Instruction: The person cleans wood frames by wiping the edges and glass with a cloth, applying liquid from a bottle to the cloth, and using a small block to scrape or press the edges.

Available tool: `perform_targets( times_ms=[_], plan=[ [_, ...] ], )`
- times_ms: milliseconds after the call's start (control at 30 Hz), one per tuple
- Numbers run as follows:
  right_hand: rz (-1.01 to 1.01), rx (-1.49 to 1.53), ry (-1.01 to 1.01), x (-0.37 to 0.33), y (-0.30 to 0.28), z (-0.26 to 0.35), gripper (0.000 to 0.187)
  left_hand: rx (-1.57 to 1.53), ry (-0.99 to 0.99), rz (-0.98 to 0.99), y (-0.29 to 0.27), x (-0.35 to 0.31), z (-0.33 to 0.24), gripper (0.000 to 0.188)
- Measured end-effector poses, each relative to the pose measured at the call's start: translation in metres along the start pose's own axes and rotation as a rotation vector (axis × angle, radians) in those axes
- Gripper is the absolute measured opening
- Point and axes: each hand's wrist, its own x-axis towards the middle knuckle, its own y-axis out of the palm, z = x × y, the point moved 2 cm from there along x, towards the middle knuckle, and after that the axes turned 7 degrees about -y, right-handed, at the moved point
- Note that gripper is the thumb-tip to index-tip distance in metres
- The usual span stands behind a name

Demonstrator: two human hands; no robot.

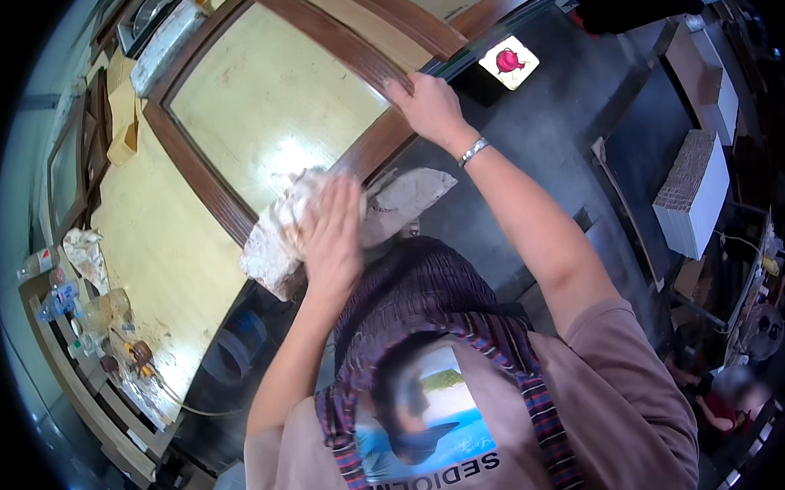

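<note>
A brown wooden panel door (287, 20) with a pale, glossy centre panel (269, 101) lies on the worktable, tilted across my view. My right hand (430, 108) is closed over its right edge, fingers on the frame. Near the door's close corner, my left hand (332, 235) bears on a crumpled, stained whitish rag (297, 201); both are blurred by motion. Under and beside that hand sits a whitish, stained padded block (274, 262) at the corner. Another piece of stained pale material (413, 204) sticks out to the right of it.
Bottles (58, 302) and small soiled items crowd the yellowish tabletop (158, 257) on the left. Other wooden frames (73, 164) lean at the far left. A stack of white-sided boards (696, 189) stands at the right. Another person (729, 400) is at the lower right.
</note>
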Motion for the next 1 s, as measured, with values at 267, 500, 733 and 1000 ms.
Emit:
perform_targets(
  times_ms=[267,500,733,1000],
  plan=[
    [0.083,-0.001,0.022,0.004,-0.002,-0.001,0.052,-0.123,-0.104,-0.131,-0.004,-0.038,0.025,0.063],
    [0.173,-0.229,0.075,0.006,-0.015,0.04,0.061,-0.611,-0.818,-0.376,-0.052,-0.146,0.087,0.048],
    [0.103,-0.105,-0.187,0.012,0.0,0.015,0.057,-0.242,-0.059,-0.177,-0.027,-0.02,0.017,0.049],
    [0.069,-0.066,-0.21,0.004,-0.005,0.018,0.051,-0.072,-0.278,-0.233,-0.018,-0.084,0.058,0.044]
  ],
)
